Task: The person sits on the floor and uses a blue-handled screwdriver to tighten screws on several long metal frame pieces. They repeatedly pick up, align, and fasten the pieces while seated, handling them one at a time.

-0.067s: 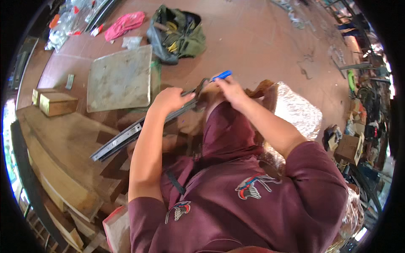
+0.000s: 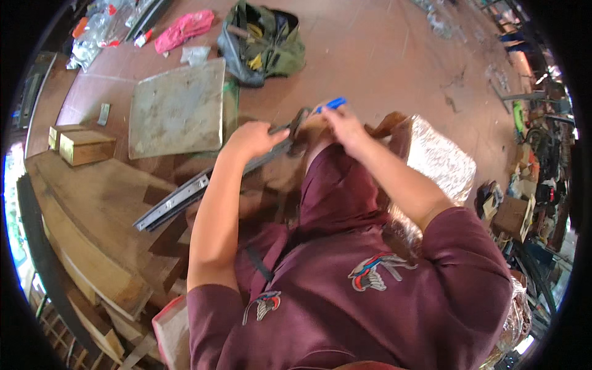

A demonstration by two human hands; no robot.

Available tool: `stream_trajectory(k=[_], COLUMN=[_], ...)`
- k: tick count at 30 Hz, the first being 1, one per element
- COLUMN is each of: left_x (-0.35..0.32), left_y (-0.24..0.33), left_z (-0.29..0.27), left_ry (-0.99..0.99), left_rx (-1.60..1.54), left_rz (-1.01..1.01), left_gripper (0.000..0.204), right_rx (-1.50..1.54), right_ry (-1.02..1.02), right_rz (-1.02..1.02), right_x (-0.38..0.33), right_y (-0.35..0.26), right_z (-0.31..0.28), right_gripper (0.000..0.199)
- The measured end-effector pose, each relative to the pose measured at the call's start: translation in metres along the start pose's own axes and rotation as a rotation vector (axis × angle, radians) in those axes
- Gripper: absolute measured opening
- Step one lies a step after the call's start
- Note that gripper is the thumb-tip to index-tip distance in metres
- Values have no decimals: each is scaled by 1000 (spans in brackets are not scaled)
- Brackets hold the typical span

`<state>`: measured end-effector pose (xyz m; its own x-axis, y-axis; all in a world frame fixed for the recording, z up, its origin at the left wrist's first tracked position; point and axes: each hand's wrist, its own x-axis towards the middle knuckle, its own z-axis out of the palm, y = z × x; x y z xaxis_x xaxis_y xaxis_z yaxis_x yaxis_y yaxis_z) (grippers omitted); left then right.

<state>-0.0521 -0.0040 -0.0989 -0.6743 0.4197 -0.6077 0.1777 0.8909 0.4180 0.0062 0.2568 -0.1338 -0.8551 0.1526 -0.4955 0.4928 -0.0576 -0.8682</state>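
Nothing much has moved since the moment before; both hands stay in the same spot over the person's knee. The left hand (image 2: 250, 139) is closed around the top end of a long metal drawer rail (image 2: 185, 197), which slants down to the left across the brown wooden boards (image 2: 92, 203). The right hand (image 2: 345, 126) is closed around a blue tool (image 2: 331, 104), with the blue tip sticking out just above the fingers, right next to the dark end of the rail. Both hands are close together, almost touching. Just beyond the left hand a flat grey board (image 2: 179, 108) lies on the reddish floor (image 2: 382, 55). Past that sits a green tool bag (image 2: 262, 43) with a pink cloth (image 2: 185, 28) near it. Off to the left is a small wooden box (image 2: 86, 147). On the right, by the person's arm, is a shiny silver sheet (image 2: 441, 160).
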Motion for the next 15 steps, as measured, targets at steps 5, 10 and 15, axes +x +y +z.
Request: stream_trajectory(k=[5, 10, 15], left_x=[13, 0, -78], left_y=[21, 6, 12], left_z=[-11, -32, -102], left_ry=[-97, -83, 91], left_rx=[86, -86, -206], left_rz=[-62, -75, -83], left_gripper=[92, 84, 74], right_rx=[98, -31, 192], right_ry=[-54, -22, -37], right_rz=[222, 105, 180], right_x=[7, 8, 23], right_y=[-5, -3, -5], right_z=[-23, -25, -37], right_gripper=[31, 36, 33])
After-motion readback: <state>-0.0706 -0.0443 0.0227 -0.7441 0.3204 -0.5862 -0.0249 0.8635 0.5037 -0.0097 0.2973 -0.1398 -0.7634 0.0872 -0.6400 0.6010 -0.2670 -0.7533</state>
